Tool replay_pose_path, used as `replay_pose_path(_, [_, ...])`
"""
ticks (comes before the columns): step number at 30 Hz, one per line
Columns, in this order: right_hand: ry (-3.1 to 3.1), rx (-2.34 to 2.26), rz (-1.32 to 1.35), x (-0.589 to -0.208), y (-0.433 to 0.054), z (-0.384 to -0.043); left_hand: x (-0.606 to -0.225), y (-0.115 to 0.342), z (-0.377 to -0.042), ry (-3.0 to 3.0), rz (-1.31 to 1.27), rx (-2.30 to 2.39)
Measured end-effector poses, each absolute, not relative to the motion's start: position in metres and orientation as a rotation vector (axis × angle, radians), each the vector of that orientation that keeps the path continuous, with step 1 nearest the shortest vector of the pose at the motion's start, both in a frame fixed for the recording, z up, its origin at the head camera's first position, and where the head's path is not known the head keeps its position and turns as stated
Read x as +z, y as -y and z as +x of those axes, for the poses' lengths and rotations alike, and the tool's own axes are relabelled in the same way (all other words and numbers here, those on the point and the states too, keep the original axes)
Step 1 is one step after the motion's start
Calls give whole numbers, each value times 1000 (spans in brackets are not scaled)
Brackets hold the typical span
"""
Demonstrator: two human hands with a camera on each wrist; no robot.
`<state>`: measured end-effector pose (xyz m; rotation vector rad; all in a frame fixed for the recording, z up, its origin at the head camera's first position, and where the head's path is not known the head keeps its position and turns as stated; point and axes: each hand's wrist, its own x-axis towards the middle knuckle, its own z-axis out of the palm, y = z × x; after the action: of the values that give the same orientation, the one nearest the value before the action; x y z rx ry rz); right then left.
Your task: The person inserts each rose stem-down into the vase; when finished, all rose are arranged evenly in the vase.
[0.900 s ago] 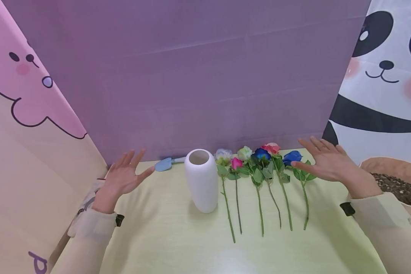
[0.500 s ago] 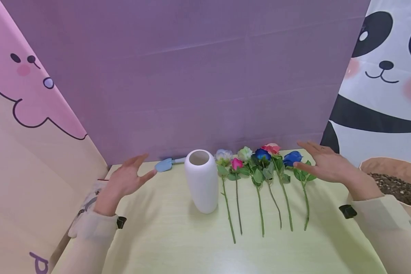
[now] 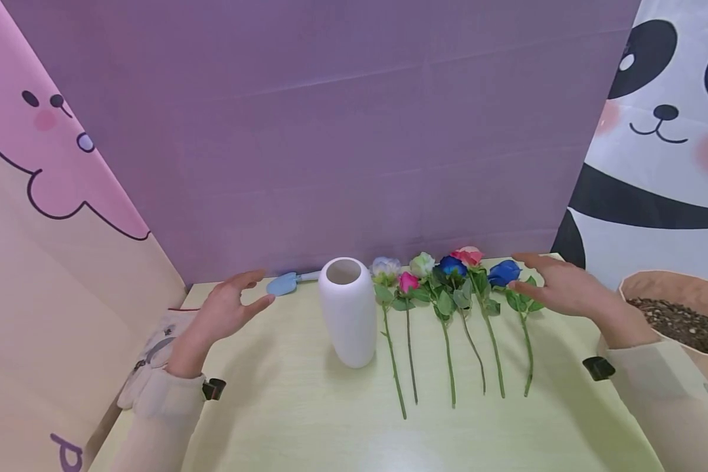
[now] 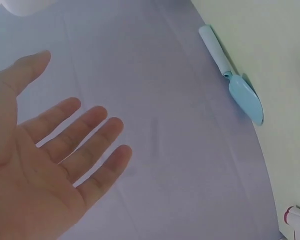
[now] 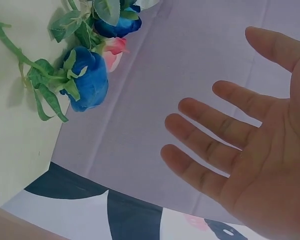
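My left hand (image 3: 223, 311) hovers over the left part of the table, fingers spread and holding nothing. Nearest to it lies a light blue trowel (image 3: 283, 284), its handle running behind the vase; the left wrist view shows the whole trowel (image 4: 244, 97). A tall white vase (image 3: 348, 321) stands upright with its mouth bare. To its right several artificial flowers lie in a row, stems toward me, among them a pink rose (image 3: 408, 282) and a white-green one (image 3: 421, 264). My right hand (image 3: 566, 288), also holding nothing, is raised beside the rightmost blue rose (image 3: 503, 272), also in the right wrist view (image 5: 90, 82).
A terracotta-coloured pot (image 3: 678, 288) with dark soil (image 3: 678, 324) stands at the right. White-grey cloth gloves or fabric (image 3: 159, 341) lie at the table's left edge. A purple backdrop (image 3: 360, 144) rises behind the table (image 3: 307, 419).
Both hands have turned from palms facing forward toward palms facing inward, fingers lowering. The left hand has shifted slightly right. The vase, trowel and flowers stay put.
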<state>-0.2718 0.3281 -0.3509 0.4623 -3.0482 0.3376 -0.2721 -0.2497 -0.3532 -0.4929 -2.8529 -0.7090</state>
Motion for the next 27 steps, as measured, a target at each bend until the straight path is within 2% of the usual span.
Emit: replay_pose_path(27, [3020,576,460,-372,-335,-273,-368,231,-268,2734,-543,-1143])
